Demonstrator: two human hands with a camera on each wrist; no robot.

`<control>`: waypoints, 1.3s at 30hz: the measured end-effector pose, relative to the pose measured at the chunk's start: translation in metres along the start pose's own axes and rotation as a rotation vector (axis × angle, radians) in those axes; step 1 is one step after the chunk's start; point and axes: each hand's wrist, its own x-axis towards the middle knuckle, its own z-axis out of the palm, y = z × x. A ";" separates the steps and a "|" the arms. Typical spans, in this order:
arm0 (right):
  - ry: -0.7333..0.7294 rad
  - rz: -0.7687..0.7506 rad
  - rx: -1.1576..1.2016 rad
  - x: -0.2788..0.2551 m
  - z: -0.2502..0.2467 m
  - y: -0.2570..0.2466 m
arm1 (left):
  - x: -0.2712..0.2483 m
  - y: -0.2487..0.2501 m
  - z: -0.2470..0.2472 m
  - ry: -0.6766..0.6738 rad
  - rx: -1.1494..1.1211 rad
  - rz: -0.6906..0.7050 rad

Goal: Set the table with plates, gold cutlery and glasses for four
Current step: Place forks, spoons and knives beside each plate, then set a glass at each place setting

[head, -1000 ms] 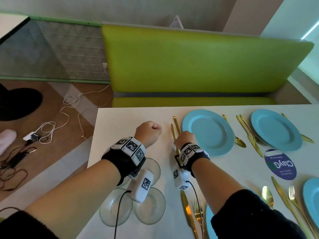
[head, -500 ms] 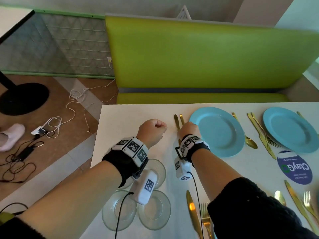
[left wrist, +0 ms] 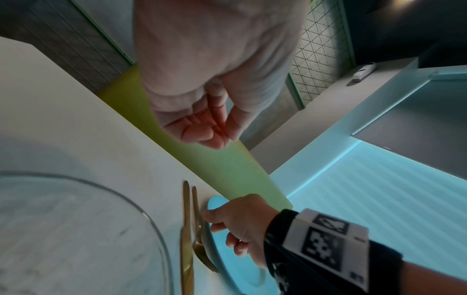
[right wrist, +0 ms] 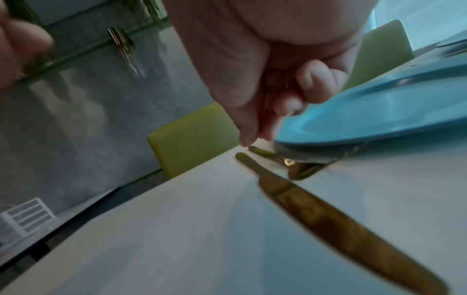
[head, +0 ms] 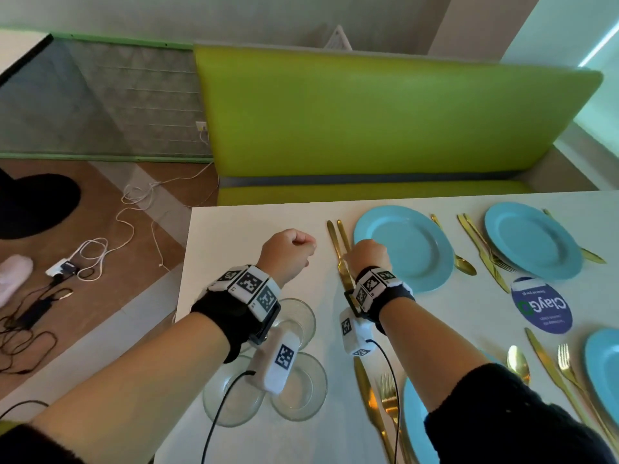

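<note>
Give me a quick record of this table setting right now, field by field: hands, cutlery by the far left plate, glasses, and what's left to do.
left hand: fist, empty, above the table
right hand: fingers curled at the rim of the far left plate; any grip is hidden
knife: flat, left of that plate
fork: between knife and plate, tines partly under the rim
glasses: three visible, grouped at the near left under the wrists
plates: four blue ones
left to do: glasses not yet at the places
</note>
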 end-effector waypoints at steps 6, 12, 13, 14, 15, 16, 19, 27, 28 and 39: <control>-0.025 -0.085 0.016 -0.045 -0.024 0.035 | -0.033 0.012 0.019 -0.070 0.011 0.049; -0.159 -0.220 -0.007 -0.090 -0.038 0.079 | -0.079 0.015 0.049 -0.111 0.049 0.079; -0.173 -0.231 -0.027 -0.096 -0.041 0.086 | -0.088 0.014 0.054 -0.112 0.051 0.078; -0.181 -0.240 -0.056 -0.102 -0.044 0.093 | -0.097 0.012 0.058 -0.115 0.052 0.075; -0.179 -0.244 -0.082 -0.107 -0.047 0.101 | -0.107 0.010 0.063 -0.122 0.052 0.067; -0.177 -0.246 -0.094 -0.112 -0.048 0.107 | -0.117 0.007 0.067 -0.136 0.051 0.055; -0.197 -0.269 -0.134 -0.129 -0.051 0.125 | -0.147 -0.007 0.077 -0.215 0.082 -0.011; -0.292 -0.327 -0.121 -0.173 -0.032 0.142 | -0.206 -0.087 0.064 -0.377 0.345 -0.540; -0.296 -0.341 -0.119 -0.178 -0.028 0.140 | -0.209 -0.097 0.056 -0.344 0.381 -0.581; -0.331 -0.267 0.029 -0.205 0.013 0.109 | -0.185 -0.125 -0.027 0.249 0.329 -0.271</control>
